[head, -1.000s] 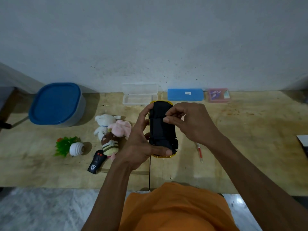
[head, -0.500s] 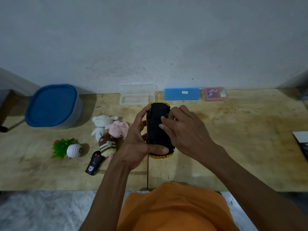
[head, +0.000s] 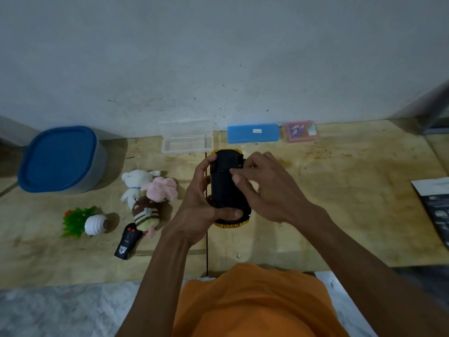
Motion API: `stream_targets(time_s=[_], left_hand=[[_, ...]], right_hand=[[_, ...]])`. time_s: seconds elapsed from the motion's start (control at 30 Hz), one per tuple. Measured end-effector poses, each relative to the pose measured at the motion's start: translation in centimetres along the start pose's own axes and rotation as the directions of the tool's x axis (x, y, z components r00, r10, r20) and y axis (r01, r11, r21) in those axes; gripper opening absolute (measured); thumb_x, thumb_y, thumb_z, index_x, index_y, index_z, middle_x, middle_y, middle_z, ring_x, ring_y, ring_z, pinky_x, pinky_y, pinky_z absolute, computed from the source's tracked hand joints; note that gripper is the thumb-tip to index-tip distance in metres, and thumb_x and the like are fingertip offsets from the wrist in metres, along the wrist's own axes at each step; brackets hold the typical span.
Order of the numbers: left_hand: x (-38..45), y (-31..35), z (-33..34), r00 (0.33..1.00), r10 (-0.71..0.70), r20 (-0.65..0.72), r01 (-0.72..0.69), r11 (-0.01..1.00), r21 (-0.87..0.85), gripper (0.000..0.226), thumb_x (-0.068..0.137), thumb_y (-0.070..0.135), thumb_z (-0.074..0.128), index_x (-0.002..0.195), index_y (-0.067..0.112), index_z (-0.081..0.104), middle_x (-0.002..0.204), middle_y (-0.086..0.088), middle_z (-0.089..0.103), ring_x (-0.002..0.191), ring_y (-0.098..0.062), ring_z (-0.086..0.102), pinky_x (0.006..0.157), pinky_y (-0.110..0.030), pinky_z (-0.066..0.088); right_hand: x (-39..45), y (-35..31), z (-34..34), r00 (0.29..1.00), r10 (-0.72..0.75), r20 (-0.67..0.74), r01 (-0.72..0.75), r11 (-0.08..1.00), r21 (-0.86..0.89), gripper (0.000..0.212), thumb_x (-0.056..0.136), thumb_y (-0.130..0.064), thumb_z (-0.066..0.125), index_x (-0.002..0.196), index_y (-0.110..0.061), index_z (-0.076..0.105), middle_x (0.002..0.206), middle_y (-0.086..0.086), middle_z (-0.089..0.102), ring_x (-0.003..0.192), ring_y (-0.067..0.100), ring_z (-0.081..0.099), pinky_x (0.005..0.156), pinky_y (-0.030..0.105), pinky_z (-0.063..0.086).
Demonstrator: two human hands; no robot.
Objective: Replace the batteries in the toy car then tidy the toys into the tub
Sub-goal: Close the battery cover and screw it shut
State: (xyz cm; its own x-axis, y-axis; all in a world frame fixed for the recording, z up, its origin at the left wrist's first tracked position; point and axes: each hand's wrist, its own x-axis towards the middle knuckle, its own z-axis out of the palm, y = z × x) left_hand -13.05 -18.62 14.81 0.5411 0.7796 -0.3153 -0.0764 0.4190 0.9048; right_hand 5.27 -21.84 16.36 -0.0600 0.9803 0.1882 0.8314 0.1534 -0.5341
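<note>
Toy car belly-up in the left hand — gripped lengthwise, right hand fingertips pressing its underside

No legible text on anything

A dim grey wall backs a scuffed plywood table above marbled floor.

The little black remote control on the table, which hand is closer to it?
Left. The left hand grips the upturned toy car just right of the remote control; the right hand works on the car's far side, farther off.
</note>
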Motion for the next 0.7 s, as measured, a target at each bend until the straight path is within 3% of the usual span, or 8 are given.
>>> stream_targets(time_s=[0.07,0.13,0.2,0.3,0.37,0.43,0.6,0.7], left_hand=[[0.5,-0.2,0.3,0.999,-0.018,-0.031,0.018,1.000,0.021,0.119,0.044,-0.004,0.092,0.140,0.048,0.044,0.141,-0.008,0.052,0.121,-0.037,0.062,0.084,-0.052,0.060],[0.8,-0.6,0.5,0.997,-0.031,-0.076,0.033,0.999,0.032,0.117,0.042,0.000,0.093,0.137,0.049,0.046,0.140,-0.009,0.050,0.119,-0.037,0.062,0.082,-0.047,0.061],[1.1,-1.2,0.6,0.992,-0.048,-0.119,0.050,0.999,0.010,0.114,0.046,-0.006,0.091,0.136,0.047,0.046,0.140,-0.010,0.050,0.115,-0.036,0.065,0.078,-0.044,0.062],[1.1,-2.0,0.8,0.988,-0.063,-0.144,0.062,0.998,-0.011,0.111,0.055,-0.011,0.090,0.140,0.044,0.044,0.139,-0.012,0.052,0.110,-0.032,0.069,0.077,-0.047,0.062],[1.0,-2.2,1.0,0.987,-0.066,-0.148,0.067,0.998,0.004,0.107,0.062,-0.014,0.085,0.141,0.043,0.043,0.137,-0.010,0.055,0.106,-0.028,0.071,0.076,-0.046,0.061],[0.8,-2.2,1.1,0.986,-0.072,-0.148,0.076,0.997,0.017,0.103,0.068,-0.019,0.079,0.141,0.044,0.042,0.134,-0.008,0.058,0.103,-0.025,0.072,0.075,-0.045,0.061],[0.5,-2.1,1.3,0.983,-0.097,-0.156,0.101,0.995,0.015,0.107,0.061,-0.012,0.086,0.141,0.046,0.043,0.139,-0.011,0.054,0.111,-0.033,0.068,0.076,-0.049,0.061],[0.2,-1.8,1.2,0.983,-0.095,-0.156,0.099,0.995,0.013,0.108,0.059,-0.008,0.086,0.142,0.045,0.043,0.140,-0.014,0.053,0.113,-0.036,0.066,0.076,-0.048,0.061]], right_hand=[[0.4,1.4,-0.4,0.985,0.154,-0.075,-0.126,0.948,0.292,0.028,0.101,-0.030,0.054,0.120,-0.020,0.071,0.094,-0.005,0.058,0.084,0.007,0.053,0.076,0.010,0.042],[0.6,3.7,0.3,0.908,0.374,-0.190,-0.272,0.870,0.412,0.020,0.099,-0.022,0.060,0.113,-0.019,0.074,0.093,-0.003,0.068,0.083,0.007,0.062,0.076,0.011,0.047],[0.0,6.9,2.3,0.832,0.530,-0.161,-0.459,0.822,0.336,0.016,0.096,-0.019,0.063,0.107,-0.015,0.074,0.093,0.001,0.073,0.085,0.014,0.067,0.077,0.012,0.047],[-2.7,11.4,6.4,0.724,0.685,0.081,-0.690,0.716,0.111,0.027,0.091,-0.024,0.068,0.116,-0.012,0.069,0.104,0.009,0.075,0.100,0.024,0.069,0.082,0.017,0.044],[-4.8,12.7,8.3,0.659,0.731,0.178,-0.748,0.662,0.052,0.038,0.089,-0.025,0.069,0.126,-0.014,0.064,0.115,0.013,0.071,0.109,0.030,0.066,0.090,0.030,0.050],[-6.0,13.0,9.4,0.640,0.742,0.201,-0.757,0.654,-0.001,0.042,0.090,-0.023,0.068,0.129,-0.012,0.060,0.119,0.016,0.066,0.112,0.034,0.062,0.088,0.039,0.052],[-6.6,13.4,10.9,0.628,0.759,0.172,-0.769,0.639,-0.020,0.025,0.090,-0.010,0.061,0.114,-0.008,0.060,0.109,0.018,0.066,0.106,0.038,0.062,0.079,0.040,0.050],[-6.3,13.4,11.4,0.630,0.743,0.224,-0.756,0.653,-0.039,0.027,0.088,-0.004,0.061,0.115,-0.006,0.060,0.110,0.019,0.066,0.107,0.038,0.062,0.080,0.040,0.051]])
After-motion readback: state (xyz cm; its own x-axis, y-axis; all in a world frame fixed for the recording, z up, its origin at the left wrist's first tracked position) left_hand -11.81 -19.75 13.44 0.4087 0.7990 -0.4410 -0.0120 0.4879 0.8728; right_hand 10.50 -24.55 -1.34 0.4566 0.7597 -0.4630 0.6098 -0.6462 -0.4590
